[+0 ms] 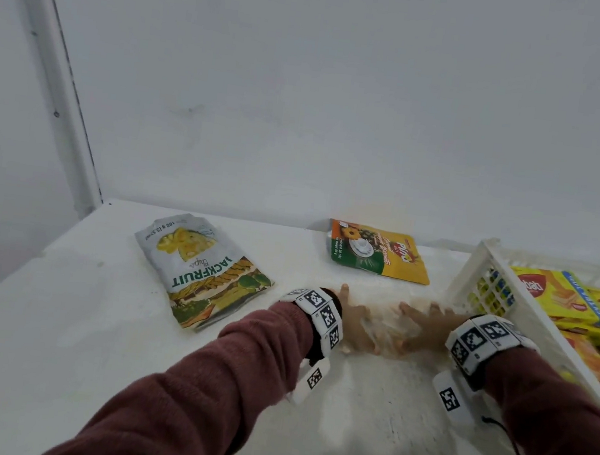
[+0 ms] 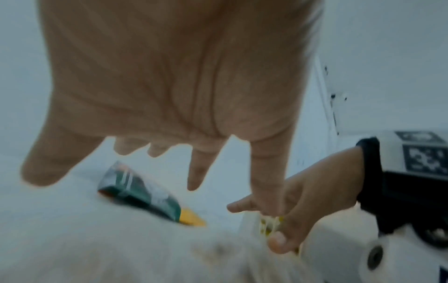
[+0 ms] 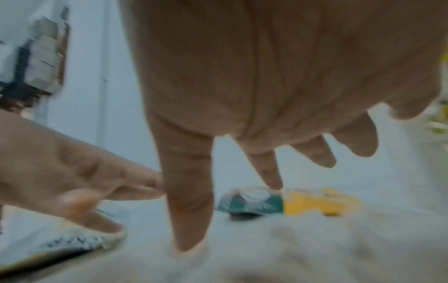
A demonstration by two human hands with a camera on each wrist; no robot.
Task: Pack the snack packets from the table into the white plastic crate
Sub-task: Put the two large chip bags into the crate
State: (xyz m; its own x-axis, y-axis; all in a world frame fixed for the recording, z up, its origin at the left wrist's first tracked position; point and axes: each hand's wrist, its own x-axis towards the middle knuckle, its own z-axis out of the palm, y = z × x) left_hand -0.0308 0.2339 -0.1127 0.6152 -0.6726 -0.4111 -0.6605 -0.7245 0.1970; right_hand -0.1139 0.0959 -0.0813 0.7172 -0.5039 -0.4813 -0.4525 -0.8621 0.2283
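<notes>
Left hand (image 1: 353,321), right hand (image 1: 425,326): fingers spread, loose, over blurred pale packet (image 1: 388,329) mid-desk (image 1: 92,334); crate (image 1: 488,271) wall just right; grip unclear.

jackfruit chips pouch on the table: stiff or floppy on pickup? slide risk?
The jackfruit pouch is probably floppy: it lies flat and creased, so it would likely sag if lifted by one edge. Printed 100 g, so light. Its film looks smooth, so on the white table it may slide when pushed.

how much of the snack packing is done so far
Partly done. The white crate already holds several yellow packets. Both the left hand and the right hand are on a pale, blurred packet; the grip is unclear. The jackfruit bag and the green and yellow pouch still lie on the table.
</notes>
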